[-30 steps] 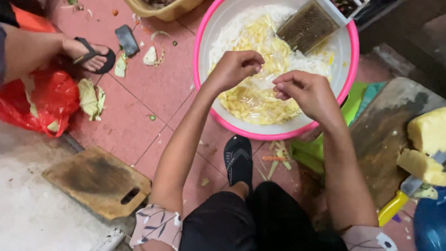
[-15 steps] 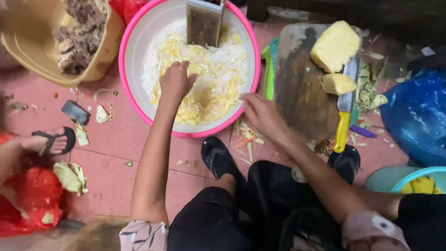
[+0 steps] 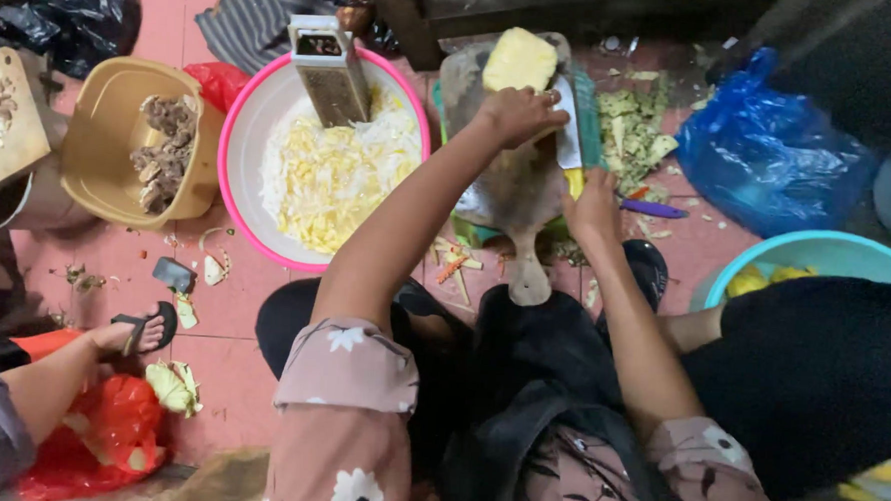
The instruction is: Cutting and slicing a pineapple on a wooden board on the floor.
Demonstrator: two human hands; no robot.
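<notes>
Pressing down with closed fingers on the pale yellow fruit block (image 3: pixel 519 61) at the worn wooden cutting board's (image 3: pixel 513 198) far end, the left hand (image 3: pixel 516 115) risks a cut because the right hand's (image 3: pixel 593 202) yellow-handled knife (image 3: pixel 569 138) lies just beside it.

A pale yellow, peeled pineapple chunk (image 3: pixel 519 60) stands at the far end of a worn wooden cutting board (image 3: pixel 516 198) on the red tiled floor, with a broad-bladed knife (image 3: pixel 569 136) lying along the board's right edge, blade pointing away.
</notes>
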